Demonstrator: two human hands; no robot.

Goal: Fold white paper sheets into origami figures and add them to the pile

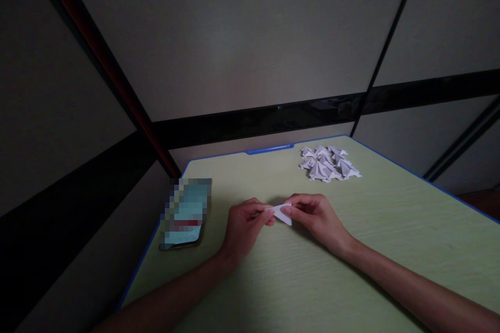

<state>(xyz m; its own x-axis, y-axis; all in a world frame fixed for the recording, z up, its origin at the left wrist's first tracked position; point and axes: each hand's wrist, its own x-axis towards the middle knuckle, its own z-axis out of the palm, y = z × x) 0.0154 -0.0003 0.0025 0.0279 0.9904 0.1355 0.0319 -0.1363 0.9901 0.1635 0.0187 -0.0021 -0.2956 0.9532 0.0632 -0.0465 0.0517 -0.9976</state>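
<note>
A small folded piece of white paper (282,213) is held between my two hands, just above the middle of the table. My left hand (247,223) pinches its left tip between thumb and fingers. On the other side my right hand (318,218) grips the right part of the paper, thumb toward me. Part of the paper is covered by the fingertips. Beyond my right hand lies a cluster of several folded white paper pieces (328,164), pointed and pleated, heaped close together.
A phone (187,213) with a lit, pixelated screen lies at the table's left edge. The pale green table (390,208) has a blue rim and a blue strip (269,149) along the back. Behind it stand grey panels (253,36) with a black band.
</note>
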